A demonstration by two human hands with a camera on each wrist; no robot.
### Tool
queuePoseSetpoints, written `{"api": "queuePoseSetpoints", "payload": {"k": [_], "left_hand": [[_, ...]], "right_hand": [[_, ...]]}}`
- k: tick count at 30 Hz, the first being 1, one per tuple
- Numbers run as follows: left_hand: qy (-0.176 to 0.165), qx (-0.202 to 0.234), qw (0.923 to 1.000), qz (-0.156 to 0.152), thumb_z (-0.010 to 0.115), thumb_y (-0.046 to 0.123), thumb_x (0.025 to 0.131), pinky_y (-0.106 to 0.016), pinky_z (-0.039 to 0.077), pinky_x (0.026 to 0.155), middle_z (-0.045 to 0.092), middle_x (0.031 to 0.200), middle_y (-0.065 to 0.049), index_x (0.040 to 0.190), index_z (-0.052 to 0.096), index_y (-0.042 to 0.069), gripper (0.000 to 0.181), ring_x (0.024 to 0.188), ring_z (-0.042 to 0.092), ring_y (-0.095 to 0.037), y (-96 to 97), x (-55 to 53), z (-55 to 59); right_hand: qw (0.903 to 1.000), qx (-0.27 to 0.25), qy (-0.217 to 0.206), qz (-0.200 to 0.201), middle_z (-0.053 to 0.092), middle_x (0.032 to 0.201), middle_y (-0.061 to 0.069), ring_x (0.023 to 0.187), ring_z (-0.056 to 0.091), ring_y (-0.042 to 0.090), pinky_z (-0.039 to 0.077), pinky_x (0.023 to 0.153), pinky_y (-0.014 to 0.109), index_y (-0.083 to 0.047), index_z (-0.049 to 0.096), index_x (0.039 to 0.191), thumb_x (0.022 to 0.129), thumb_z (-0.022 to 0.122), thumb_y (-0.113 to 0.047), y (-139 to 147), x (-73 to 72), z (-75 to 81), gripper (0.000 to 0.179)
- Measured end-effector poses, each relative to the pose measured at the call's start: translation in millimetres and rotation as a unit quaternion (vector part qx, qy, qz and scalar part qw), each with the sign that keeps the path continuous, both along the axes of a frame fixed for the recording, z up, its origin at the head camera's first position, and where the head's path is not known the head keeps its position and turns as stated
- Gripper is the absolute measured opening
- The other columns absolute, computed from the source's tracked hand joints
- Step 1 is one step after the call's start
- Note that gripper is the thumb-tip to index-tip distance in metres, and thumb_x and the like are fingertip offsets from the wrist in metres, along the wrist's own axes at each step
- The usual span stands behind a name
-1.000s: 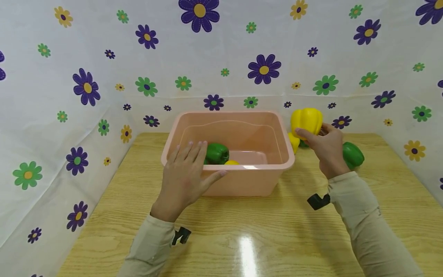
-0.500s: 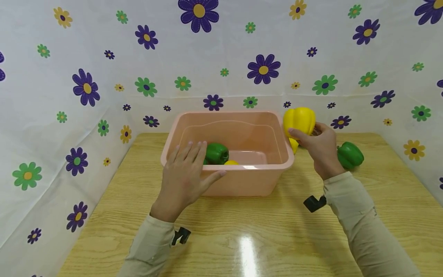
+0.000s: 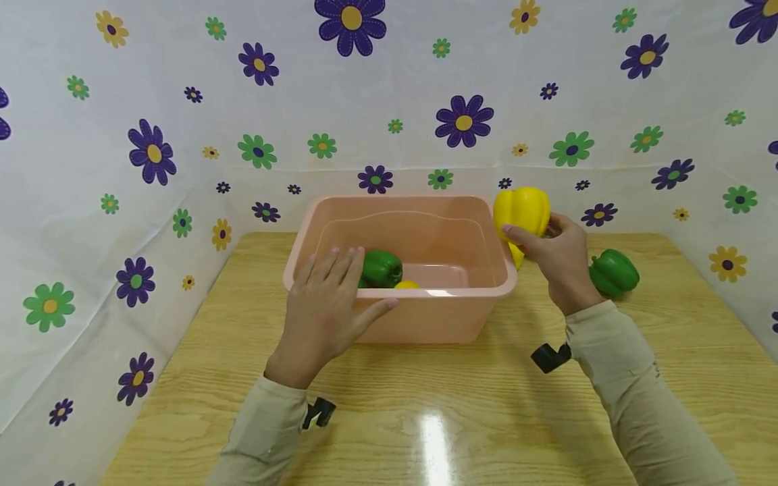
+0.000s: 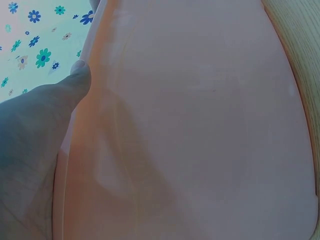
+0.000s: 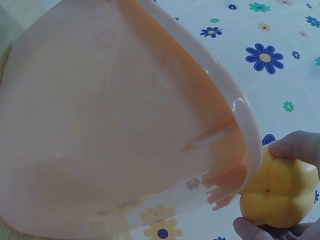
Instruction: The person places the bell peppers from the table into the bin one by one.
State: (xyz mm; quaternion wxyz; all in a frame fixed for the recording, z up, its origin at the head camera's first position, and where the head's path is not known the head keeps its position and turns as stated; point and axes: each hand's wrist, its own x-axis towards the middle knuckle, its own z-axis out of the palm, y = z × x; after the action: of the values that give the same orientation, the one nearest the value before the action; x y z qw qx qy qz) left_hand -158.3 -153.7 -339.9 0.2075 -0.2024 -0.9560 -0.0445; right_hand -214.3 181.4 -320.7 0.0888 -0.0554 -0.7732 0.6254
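A yellow bell pepper (image 3: 521, 212) is held up in my right hand (image 3: 565, 260), beside the right rim of a pink plastic bin (image 3: 425, 317). In the right wrist view, thumb and fingers grip the yellow bell pepper (image 5: 277, 192) from opposite sides, close against the rim. My left hand (image 3: 322, 317) rests over the bin's near rim toward the left, fingers straight, thumb spread along the edge. Inside the bin lie a green bell pepper (image 3: 380, 269) and a yellow piece (image 3: 406, 285), mostly hidden by the near wall. The left wrist view shows the bin's outer wall (image 4: 200, 110).
Another yellow pepper (image 3: 517, 256) is partly hidden behind the bin's right side. To the right of my right wrist, a green bell pepper (image 3: 615, 273) lies on the wooden table (image 3: 389, 405). A flower-print sheet (image 3: 401, 81) hangs at the back and sides.
My right hand has shifted left with the yellow bell pepper, right up to the bin's rim. More of the green bell pepper on the table shows. The left hand has stayed put.
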Motion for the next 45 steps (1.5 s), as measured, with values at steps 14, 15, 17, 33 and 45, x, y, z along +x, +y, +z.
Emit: {"api": "queuePoseSetpoints", "payload": {"k": [14,15,17,33,45], "left_hand": [[0.008,-0.001,1.0,-0.002,0.053,0.071,0.092,-0.059,0.027,0.117,0.051,0.15,-0.016,0.152,0.045,0.003,0.091,0.142,0.043,-0.038,-0.8,0.6,-1.1],[0.006,-0.001,1.0,-0.002,0.053,0.071,0.092,-0.059,0.027,0.117,0.051,0.15,-0.016,0.152,0.045,0.003,0.091,0.142,0.042,-0.037,-0.7,0.5,-0.9],[0.003,-0.001,1.0,0.0,0.052,0.071,0.092,-0.059,0.026,0.118,0.051,0.151,-0.015,0.152,0.045,0.003,0.091,0.143,0.042,-0.037,-0.7,0.5,-0.7],[0.006,-0.001,1.0,0.0,0.052,0.072,0.092,-0.059,0.027,0.117,0.051,0.151,-0.015,0.152,0.045,0.003,0.092,0.142,0.042,-0.037,-0.6,0.3,-0.6],[0.003,-0.003,1.0,0.001,0.053,0.072,0.092,-0.059,0.026,0.118,0.05,0.151,-0.016,0.152,0.044,0.003,0.092,0.143,0.042,-0.037,-0.3,0.1,0.0]], "right_hand": [[0.9999,-0.013,0.002,0.007,0.052,0.132,0.011,0.11,0.058,0.019,0.054,0.096,0.03,-0.002,0.041,0.151,0.089,0.079,-0.039,-5,1.8,4.6,0.081],[0.9999,-0.013,0.002,0.007,0.052,0.132,0.011,0.11,0.058,0.019,0.054,0.097,0.031,-0.002,0.041,0.15,0.089,0.079,-0.039,-6,2.2,5.0,0.081],[0.9998,-0.017,0.004,0.011,0.052,0.132,0.011,0.111,0.059,0.019,0.054,0.097,0.032,-0.001,0.041,0.15,0.089,0.079,-0.038,-7,2.8,5.5,0.081],[0.9988,-0.038,0.021,0.024,0.054,0.13,0.011,0.111,0.06,0.021,0.055,0.094,0.028,0.001,0.044,0.146,0.088,0.081,-0.035,-12,5.7,8.5,0.078],[0.9987,-0.035,0.028,0.024,0.054,0.132,0.012,0.111,0.059,0.021,0.055,0.093,0.027,0.0,0.043,0.148,0.088,0.081,-0.035,-14,8.3,12.3,0.079]]}}
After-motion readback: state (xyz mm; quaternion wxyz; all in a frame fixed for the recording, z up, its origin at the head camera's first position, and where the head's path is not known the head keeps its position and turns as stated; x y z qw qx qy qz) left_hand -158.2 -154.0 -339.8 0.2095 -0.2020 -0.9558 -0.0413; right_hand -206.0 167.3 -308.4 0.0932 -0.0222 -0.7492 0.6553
